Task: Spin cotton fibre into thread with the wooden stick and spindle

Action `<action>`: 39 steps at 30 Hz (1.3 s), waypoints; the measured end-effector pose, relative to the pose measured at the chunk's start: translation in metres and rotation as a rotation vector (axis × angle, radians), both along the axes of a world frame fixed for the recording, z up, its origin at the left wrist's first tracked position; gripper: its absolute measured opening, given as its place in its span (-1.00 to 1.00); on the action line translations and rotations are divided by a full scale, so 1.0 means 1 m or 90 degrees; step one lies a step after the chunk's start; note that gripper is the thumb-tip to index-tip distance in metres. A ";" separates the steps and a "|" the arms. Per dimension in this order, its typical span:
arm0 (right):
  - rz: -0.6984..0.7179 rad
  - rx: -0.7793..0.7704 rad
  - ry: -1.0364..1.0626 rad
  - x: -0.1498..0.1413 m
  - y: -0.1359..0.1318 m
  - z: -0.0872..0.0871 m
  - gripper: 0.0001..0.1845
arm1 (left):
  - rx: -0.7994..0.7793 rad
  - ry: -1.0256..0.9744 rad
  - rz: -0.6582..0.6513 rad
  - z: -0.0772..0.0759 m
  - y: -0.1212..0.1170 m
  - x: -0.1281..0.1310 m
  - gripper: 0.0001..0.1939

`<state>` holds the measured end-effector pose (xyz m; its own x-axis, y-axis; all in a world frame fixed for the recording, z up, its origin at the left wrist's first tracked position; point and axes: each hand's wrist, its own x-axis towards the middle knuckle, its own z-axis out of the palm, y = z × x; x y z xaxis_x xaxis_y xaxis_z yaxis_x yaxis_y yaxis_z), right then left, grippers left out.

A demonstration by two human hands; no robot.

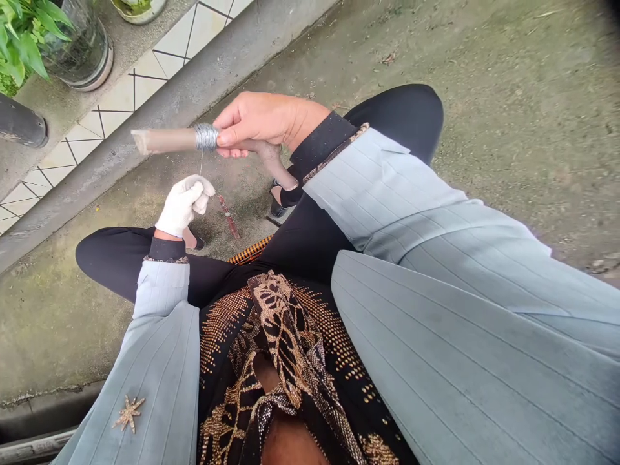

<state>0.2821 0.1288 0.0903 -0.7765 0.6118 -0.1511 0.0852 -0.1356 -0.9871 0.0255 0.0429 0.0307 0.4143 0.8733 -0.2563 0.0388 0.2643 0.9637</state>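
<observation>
My right hand [261,119], bare, grips a brown rod [165,140] that ends in a curved handle [274,165]. A tight band of silver wire [206,137] is wound around the rod just beyond my fingers. My left hand [183,205] wears a white glove and is closed near the tip. A thin thread [201,163] runs down from the silver band into this gloved hand. I cannot see the thread's end inside the glove. Below the hands, a slim reddish-brown stick [227,216] lies on the concrete ground.
Black-trousered knees [402,113] and grey pinstriped sleeves frame the hands, with a patterned black-and-gold batik cloth [281,336] on my lap. A raised concrete curb [145,110] runs diagonally behind, beside a tiled strip and potted plants in glass jars [77,45].
</observation>
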 end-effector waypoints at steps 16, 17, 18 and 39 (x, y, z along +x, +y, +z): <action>-0.077 0.339 -0.590 -0.036 -0.002 -0.015 -0.73 | -0.001 0.081 0.010 0.016 -0.005 0.017 -0.60; -0.054 0.346 -0.604 -0.036 -0.002 -0.016 -0.73 | 0.002 0.082 0.005 0.015 -0.005 0.016 -0.58; -0.021 0.351 -0.615 -0.037 -0.003 -0.017 -0.74 | 0.009 0.086 0.000 0.013 -0.005 0.016 -0.56; -0.162 0.034 0.011 -0.023 -0.010 -0.005 -0.32 | 0.046 0.091 -0.014 -0.006 0.006 -0.004 -0.44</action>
